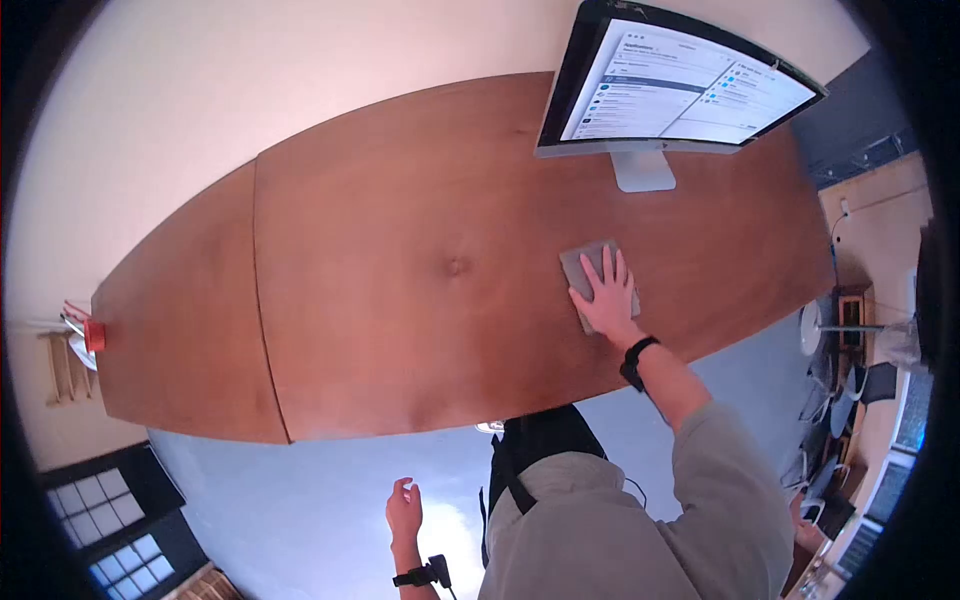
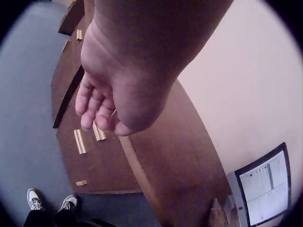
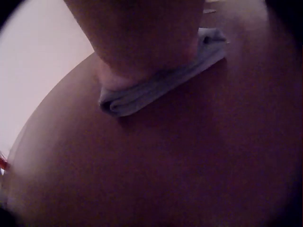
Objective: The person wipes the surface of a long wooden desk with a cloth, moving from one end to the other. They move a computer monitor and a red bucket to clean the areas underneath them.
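A folded grey cloth (image 1: 574,268) lies on the brown wooden desk (image 1: 380,250), below the monitor's foot in the head view. My right hand (image 1: 608,298) rests flat on it, fingers spread and pointing toward the monitor. In the right wrist view the cloth (image 3: 156,90) shows its folded layers at the edge beneath the palm. My left hand (image 1: 404,510) hangs off the desk's near side, holding nothing. Its fingers are loosely curled, as the left wrist view of the hand (image 2: 113,99) also shows.
A monitor (image 1: 690,85) on a silver stand (image 1: 642,172) stands at the desk's back right. Something red (image 1: 94,336) sits at the far left end. A seam (image 1: 262,300) crosses the desktop on the left. Chairs (image 1: 850,390) stand beyond the right end.
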`<action>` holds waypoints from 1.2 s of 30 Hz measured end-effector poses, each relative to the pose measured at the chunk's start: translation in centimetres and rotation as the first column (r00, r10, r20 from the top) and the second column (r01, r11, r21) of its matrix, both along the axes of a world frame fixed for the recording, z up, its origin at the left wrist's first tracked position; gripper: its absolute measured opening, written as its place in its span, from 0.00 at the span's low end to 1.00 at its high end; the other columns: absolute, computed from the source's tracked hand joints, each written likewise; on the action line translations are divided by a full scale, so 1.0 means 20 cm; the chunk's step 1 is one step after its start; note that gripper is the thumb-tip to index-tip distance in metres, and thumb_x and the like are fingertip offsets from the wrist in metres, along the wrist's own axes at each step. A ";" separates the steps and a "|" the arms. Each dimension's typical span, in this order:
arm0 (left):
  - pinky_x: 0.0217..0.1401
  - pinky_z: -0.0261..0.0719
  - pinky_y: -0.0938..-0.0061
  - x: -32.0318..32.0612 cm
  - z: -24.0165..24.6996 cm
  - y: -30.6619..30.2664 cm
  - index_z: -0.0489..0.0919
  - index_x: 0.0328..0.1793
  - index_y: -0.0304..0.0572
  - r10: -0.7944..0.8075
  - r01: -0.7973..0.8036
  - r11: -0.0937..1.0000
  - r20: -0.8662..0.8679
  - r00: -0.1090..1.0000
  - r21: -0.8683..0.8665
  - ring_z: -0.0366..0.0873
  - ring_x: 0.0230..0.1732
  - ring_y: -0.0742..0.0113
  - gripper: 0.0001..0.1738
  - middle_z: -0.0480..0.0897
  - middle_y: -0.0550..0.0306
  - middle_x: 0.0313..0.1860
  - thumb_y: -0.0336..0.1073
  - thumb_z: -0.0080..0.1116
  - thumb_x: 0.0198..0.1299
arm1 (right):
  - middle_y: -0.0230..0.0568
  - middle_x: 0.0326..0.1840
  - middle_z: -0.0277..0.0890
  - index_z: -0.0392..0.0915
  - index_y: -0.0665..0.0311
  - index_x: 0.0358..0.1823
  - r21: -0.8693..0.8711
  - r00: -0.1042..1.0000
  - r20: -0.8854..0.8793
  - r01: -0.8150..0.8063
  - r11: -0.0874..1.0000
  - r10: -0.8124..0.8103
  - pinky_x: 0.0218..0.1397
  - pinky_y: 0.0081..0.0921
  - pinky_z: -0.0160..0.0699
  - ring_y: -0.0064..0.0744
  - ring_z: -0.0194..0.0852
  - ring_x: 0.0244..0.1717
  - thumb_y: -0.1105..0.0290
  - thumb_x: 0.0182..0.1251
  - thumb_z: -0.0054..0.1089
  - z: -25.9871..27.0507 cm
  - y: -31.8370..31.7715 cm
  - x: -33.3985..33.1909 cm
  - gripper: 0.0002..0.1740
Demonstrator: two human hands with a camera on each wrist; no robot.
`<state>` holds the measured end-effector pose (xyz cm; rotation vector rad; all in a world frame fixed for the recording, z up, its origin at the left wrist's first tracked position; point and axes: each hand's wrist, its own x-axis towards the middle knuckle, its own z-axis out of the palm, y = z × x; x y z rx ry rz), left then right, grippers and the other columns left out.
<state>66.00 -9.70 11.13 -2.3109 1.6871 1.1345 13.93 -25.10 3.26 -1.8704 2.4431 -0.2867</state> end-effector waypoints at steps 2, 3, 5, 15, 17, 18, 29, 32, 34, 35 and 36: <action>0.33 0.75 0.62 -0.03 0.03 -0.09 0.78 0.50 0.44 -0.004 0.004 1.000 0.011 1.000 0.008 0.81 0.29 0.55 0.13 0.81 0.53 0.24 0.40 0.55 0.63 | 0.54 0.78 0.42 0.60 0.44 0.72 -0.027 0.999 -0.037 0.010 1.000 -0.011 0.70 0.67 0.42 0.62 0.36 0.77 0.43 0.59 0.56 -0.02 -0.19 -0.09 0.39; 0.33 0.75 0.62 -0.04 0.03 -0.12 0.78 0.50 0.44 -0.014 0.013 1.000 0.020 1.000 0.021 0.81 0.29 0.55 0.13 0.81 0.53 0.24 0.40 0.55 0.63 | 0.54 0.78 0.42 0.60 0.44 0.72 -0.014 0.999 -0.028 0.020 1.000 -0.020 0.70 0.67 0.42 0.62 0.36 0.77 0.43 0.59 0.56 -0.04 -0.30 -0.15 0.39; 0.34 0.76 0.63 -0.06 0.02 -0.20 0.78 0.51 0.44 0.002 -0.001 0.997 -0.018 1.000 0.078 0.81 0.29 0.55 0.14 0.81 0.51 0.25 0.40 0.55 0.62 | 0.55 0.78 0.43 0.59 0.44 0.73 -0.063 0.989 -0.105 0.093 0.994 -0.099 0.70 0.67 0.42 0.62 0.35 0.77 0.43 0.61 0.54 -0.12 -0.55 -0.25 0.39; 0.34 0.77 0.69 -0.06 -0.03 -0.11 0.79 0.51 0.44 0.091 -0.090 0.992 -0.004 0.996 0.092 0.79 0.27 0.62 0.13 0.80 0.53 0.24 0.39 0.57 0.63 | 0.54 0.80 0.38 0.52 0.42 0.76 0.065 0.941 -0.162 0.311 0.948 -0.297 0.70 0.68 0.39 0.62 0.28 0.79 0.36 0.67 0.39 -0.17 -1.11 -0.19 0.39; 0.35 0.77 0.69 -0.03 0.00 -0.04 0.79 0.50 0.44 0.128 -0.128 0.985 0.012 0.992 0.113 0.79 0.27 0.63 0.12 0.80 0.54 0.24 0.39 0.57 0.63 | 0.54 0.80 0.38 0.52 0.42 0.76 0.080 0.946 -0.159 0.299 0.951 -0.284 0.70 0.69 0.37 0.61 0.28 0.79 0.36 0.67 0.39 -0.16 -1.18 -0.11 0.39; 0.35 0.77 0.67 -0.01 0.00 0.00 0.78 0.51 0.44 0.169 -0.169 0.978 0.011 0.986 0.125 0.80 0.29 0.61 0.13 0.81 0.53 0.25 0.39 0.56 0.63 | 0.54 0.80 0.38 0.52 0.43 0.76 0.102 0.953 -0.114 0.294 0.950 -0.282 0.70 0.69 0.37 0.61 0.29 0.79 0.37 0.67 0.39 -0.15 -1.23 -0.04 0.39; 0.36 0.78 0.64 0.30 0.22 0.54 0.78 0.51 0.43 0.490 -0.497 0.866 0.116 0.864 0.050 0.81 0.31 0.56 0.14 0.82 0.51 0.27 0.40 0.55 0.63 | 0.51 0.80 0.41 0.58 0.43 0.74 -0.045 0.918 0.034 -0.394 0.918 0.395 0.72 0.69 0.35 0.59 0.30 0.79 0.39 0.62 0.48 -0.13 -1.33 1.60 0.39; 0.35 0.77 0.64 0.46 0.18 0.67 0.78 0.51 0.43 0.513 -0.516 0.857 0.102 0.852 -0.003 0.82 0.31 0.55 0.14 0.82 0.50 0.26 0.40 0.55 0.63 | 0.51 0.79 0.42 0.60 0.44 0.73 -0.124 0.777 0.108 -0.608 0.784 0.620 0.72 0.68 0.35 0.58 0.31 0.79 0.41 0.59 0.52 -0.11 -1.01 2.03 0.40; 0.34 0.77 0.63 0.59 0.15 0.70 0.78 0.51 0.44 0.442 -0.444 0.896 0.102 0.891 0.001 0.82 0.31 0.54 0.14 0.82 0.51 0.26 0.41 0.55 0.63 | 0.52 0.78 0.45 0.63 0.46 0.70 -0.172 0.666 0.141 -0.712 0.681 0.732 0.73 0.68 0.36 0.58 0.34 0.79 0.42 0.57 0.56 -0.09 -0.74 2.22 0.39; 0.34 0.77 0.63 0.65 0.11 0.71 0.78 0.51 0.44 0.441 -0.442 0.897 0.087 0.893 -0.009 0.82 0.31 0.54 0.14 0.82 0.51 0.26 0.41 0.55 0.63 | 0.53 0.78 0.46 0.65 0.46 0.69 -0.185 0.608 0.160 -0.755 0.629 0.777 0.72 0.68 0.36 0.58 0.35 0.78 0.43 0.56 0.58 -0.07 -0.61 2.28 0.39; 0.34 0.77 0.62 0.73 0.08 0.71 0.78 0.51 0.44 0.404 -0.402 0.915 0.077 0.912 -0.039 0.82 0.30 0.54 0.14 0.82 0.51 0.25 0.41 0.55 0.63 | 0.53 0.78 0.46 0.65 0.46 0.69 -0.187 0.617 0.153 -0.749 0.636 0.772 0.72 0.68 0.36 0.58 0.35 0.78 0.43 0.56 0.58 -0.05 -0.47 2.33 0.39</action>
